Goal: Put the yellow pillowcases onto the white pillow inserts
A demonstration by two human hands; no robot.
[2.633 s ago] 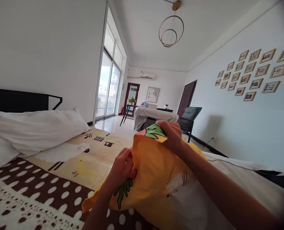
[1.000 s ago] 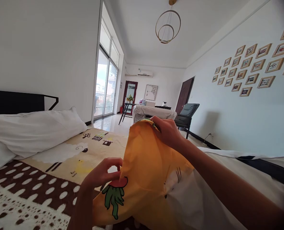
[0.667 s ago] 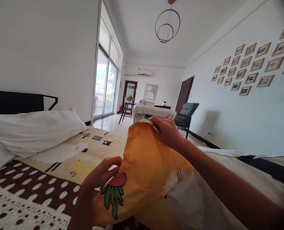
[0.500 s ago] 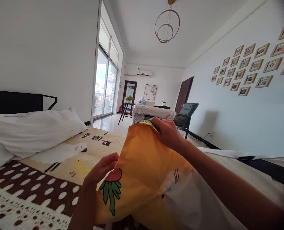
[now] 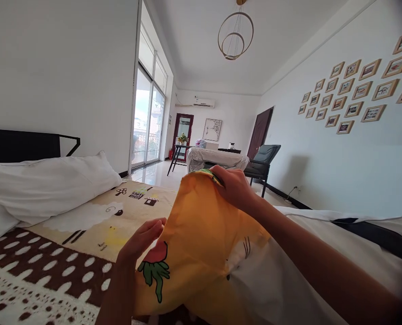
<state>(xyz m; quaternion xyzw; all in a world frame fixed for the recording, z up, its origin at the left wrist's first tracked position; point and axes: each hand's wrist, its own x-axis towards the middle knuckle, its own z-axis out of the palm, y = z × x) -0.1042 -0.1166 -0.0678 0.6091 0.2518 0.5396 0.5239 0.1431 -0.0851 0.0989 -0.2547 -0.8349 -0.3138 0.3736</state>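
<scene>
An orange-yellow pillowcase, printed with a radish with green leaves and a white cartoon figure, is held up in front of me. My right hand grips its top edge, fingers wrapped over the fold, where a green patterned patch shows. My left hand is closed at the left edge, thumb on the near side; its fingertips are partly hidden by the fabric. Between the hands the cloth hangs in loose folds. Its lower part drops out of the frame over the bed.
Under the pillowcase spreads a cream and brown blanket with animal prints and white dots. White pillows lie at the left. A white and black item of bedding lies at the right. Farther off stand a covered table and a dark chair.
Both hands keep their hold on the pillowcase and shift very slightly left. The printed leaves at its left side bend a little more.
</scene>
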